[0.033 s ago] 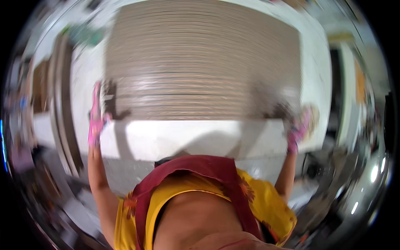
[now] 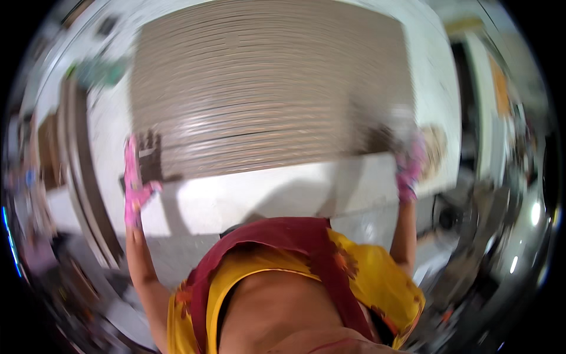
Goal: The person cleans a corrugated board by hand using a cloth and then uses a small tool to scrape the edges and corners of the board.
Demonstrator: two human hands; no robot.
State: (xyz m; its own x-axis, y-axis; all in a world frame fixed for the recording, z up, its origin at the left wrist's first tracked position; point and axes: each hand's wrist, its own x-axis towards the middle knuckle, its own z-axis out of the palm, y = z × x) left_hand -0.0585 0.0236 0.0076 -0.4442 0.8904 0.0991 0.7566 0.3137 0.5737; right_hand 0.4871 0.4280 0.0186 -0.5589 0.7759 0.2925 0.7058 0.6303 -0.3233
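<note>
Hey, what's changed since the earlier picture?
The right gloved hand has shifted left, uncovering more of the beige round object. The brown ridged strips and white table now appear tilted, right side higher, probably from the head turning. No grasp or release shows. The left gloved hand stays open beside the strips.

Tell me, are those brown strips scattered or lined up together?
Lined up: the brown strips lie side by side in one block on the white table.

A white table (image 2: 247, 203) carries a broad row of brown strips (image 2: 259, 94) packed side by side. Left of the strips, just beside them, lies blurred greenish plastic (image 2: 103, 72); right of them, a pale bundle (image 2: 436, 150).
</note>
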